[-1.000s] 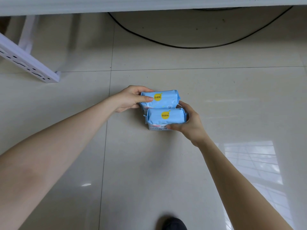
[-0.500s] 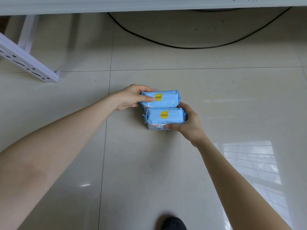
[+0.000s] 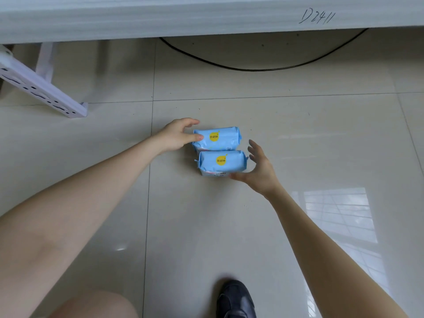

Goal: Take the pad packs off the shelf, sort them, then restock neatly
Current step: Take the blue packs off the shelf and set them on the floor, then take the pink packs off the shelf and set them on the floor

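Two light-blue pad packs with yellow round labels lie side by side on the tiled floor. The far pad pack [image 3: 223, 138] has my left hand [image 3: 177, 137] at its left end, thumb resting on its top, fingers spread. The near pad pack [image 3: 226, 162] lies just in front of it. My right hand [image 3: 260, 167] hovers at its right end with fingers apart, the thumb near its front edge, no grip on it.
The white shelf board [image 3: 206, 17], marked D2411, runs across the top. A perforated white shelf bracket [image 3: 43, 92] slants at the left. A black cable [image 3: 263, 68] curves on the floor behind the packs. My dark shoe [image 3: 236, 299] is at the bottom.
Both hands held the packs before. Now the right hand has let go of the near pack and opened, and the left hand's fingers have loosened off the far pack. The packs rest on the floor.
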The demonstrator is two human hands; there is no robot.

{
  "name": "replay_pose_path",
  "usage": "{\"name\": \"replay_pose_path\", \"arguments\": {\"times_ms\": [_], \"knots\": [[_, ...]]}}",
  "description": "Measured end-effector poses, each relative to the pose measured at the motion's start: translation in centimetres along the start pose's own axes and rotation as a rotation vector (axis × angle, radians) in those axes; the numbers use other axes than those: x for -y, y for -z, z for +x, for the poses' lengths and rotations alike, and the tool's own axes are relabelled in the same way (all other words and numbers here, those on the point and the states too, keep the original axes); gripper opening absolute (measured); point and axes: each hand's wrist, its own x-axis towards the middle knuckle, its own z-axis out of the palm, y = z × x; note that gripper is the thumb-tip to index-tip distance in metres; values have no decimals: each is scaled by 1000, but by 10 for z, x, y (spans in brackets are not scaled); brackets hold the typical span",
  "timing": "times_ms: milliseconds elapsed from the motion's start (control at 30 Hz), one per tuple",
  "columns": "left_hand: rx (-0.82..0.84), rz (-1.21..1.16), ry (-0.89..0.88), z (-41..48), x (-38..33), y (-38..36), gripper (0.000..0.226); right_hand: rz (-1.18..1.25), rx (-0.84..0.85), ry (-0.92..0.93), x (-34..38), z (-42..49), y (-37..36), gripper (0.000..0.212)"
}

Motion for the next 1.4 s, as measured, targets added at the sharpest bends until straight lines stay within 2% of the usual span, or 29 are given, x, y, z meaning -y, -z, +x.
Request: {"name": "replay_pose_path", "arguments": {"times_ms": [133,300,400,567,767,1067,1400], "knots": [[-139,209,-22,-39,-7,15,62,-187,-36,44,30,-29,15,109],[-246,539,-89,-100,-34,37,65,-577,-82,139,80,-73,29,102],[-268,716,-99,-143,-59,52,66,-747,-107,181,113,-106,38,99],[-274,851,-114,-220,-102,74,66,-954,-154,222,171,-169,61,98],[-300,960,-142,-318,-170,103,67,-1077,-171,212,251,-249,100,96],[-375,1013,-197,-441,-297,170,69,-1117,-265,254,391,-351,169,93],[-576,1026,-206,-538,-423,212,72,-1222,-386,404,515,-438,253,93]]}}
